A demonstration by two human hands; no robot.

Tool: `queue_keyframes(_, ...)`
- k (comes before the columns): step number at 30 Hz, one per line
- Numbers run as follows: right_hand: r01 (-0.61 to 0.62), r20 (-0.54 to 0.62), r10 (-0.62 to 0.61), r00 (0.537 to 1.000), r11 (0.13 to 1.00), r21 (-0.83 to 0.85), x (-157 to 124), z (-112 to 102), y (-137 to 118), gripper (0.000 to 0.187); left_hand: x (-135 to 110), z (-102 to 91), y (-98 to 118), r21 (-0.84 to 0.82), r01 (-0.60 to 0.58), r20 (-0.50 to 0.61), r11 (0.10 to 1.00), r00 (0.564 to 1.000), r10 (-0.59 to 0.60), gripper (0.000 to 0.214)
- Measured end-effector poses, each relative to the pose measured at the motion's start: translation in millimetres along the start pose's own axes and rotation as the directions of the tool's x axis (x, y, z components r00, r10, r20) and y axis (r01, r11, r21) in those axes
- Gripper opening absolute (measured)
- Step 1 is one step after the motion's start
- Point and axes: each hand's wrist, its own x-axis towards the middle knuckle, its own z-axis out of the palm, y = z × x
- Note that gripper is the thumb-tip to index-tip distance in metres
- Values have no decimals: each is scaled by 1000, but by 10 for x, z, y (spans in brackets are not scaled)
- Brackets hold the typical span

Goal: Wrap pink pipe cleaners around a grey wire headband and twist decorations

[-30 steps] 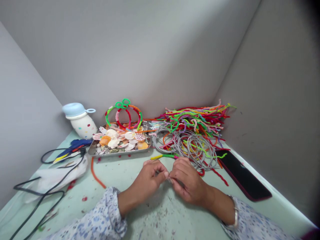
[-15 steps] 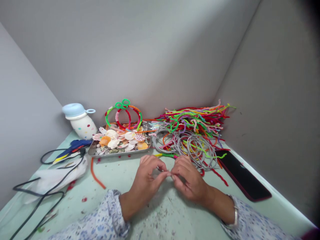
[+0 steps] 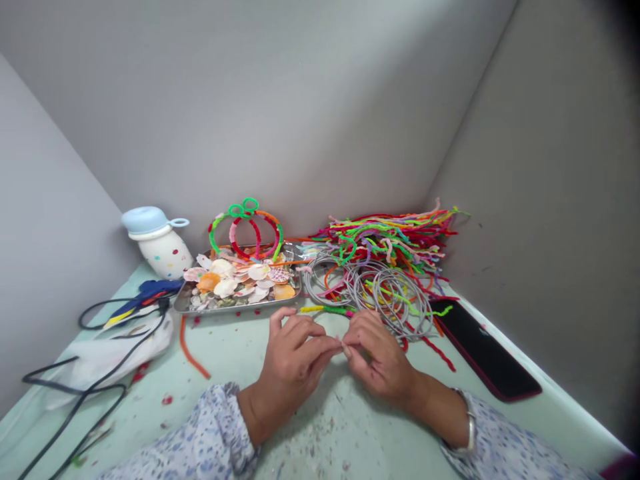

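Observation:
My left hand (image 3: 293, 353) and my right hand (image 3: 377, 357) meet low over the table, thumbs and fingertips pinched together. Between them runs a thin wire hoop (image 3: 327, 309), its far arc wrapped in yellow, green and red pipe cleaner. Both hands grip this hoop at its near side; the exact spot under the fingertips is hidden. The left index finger stands a little raised. Beyond the right hand lie several bare grey wire hoops (image 3: 395, 293) in a loose heap. A pile of coloured pipe cleaners (image 3: 390, 237) rests behind them.
A metal tray (image 3: 235, 308) of seashells stands at the back, with finished pipe-cleaner hoops (image 3: 245, 230) upright behind the shells. Left are a white bottle (image 3: 163, 250), blue-handled pliers (image 3: 150, 291), a plastic bag (image 3: 120, 350) and black cable. An orange pipe cleaner (image 3: 190, 353) and a phone (image 3: 485, 350) lie nearby.
My left hand has turned and its fingers have shifted, with one finger lifting up and the thumb now less visible. More of the hoop's wrapped arc shows. My right hand stays nearly in place.

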Motion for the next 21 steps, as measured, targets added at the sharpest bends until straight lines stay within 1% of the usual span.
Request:
queue_keyframes(4, -2, 0, 2, 1000, 1000, 17, -7, 9, 8, 9, -13, -5, -8, 4, -4, -9, 1000, 1000, 4, 11)
queue_keyframes(9, 2, -1, -2, 1000, 1000, 23, -5, 5, -8, 9, -18, -8, -13, -10, -8, 9, 1000, 1000, 9, 13)
queue_keyframes(14, 2, -7, -1, 1000, 1000, 24, 1, -5, -17, 9, -8, -10, -21, -3, -42, -11, 999, 999, 42, 15)
queue_keyframes(17, 1, -13, 0, 1000, 1000, 20, 2, -6, -18, 9, -7, 4, -26, 6, -46, -15, 999, 999, 46, 15)
queue_keyframes(21, 6, -20, -6, 1000, 1000, 13, 1, -6, -21, 9, -1, 26, -13, -27, -41, -44, 999, 998, 39, 13)
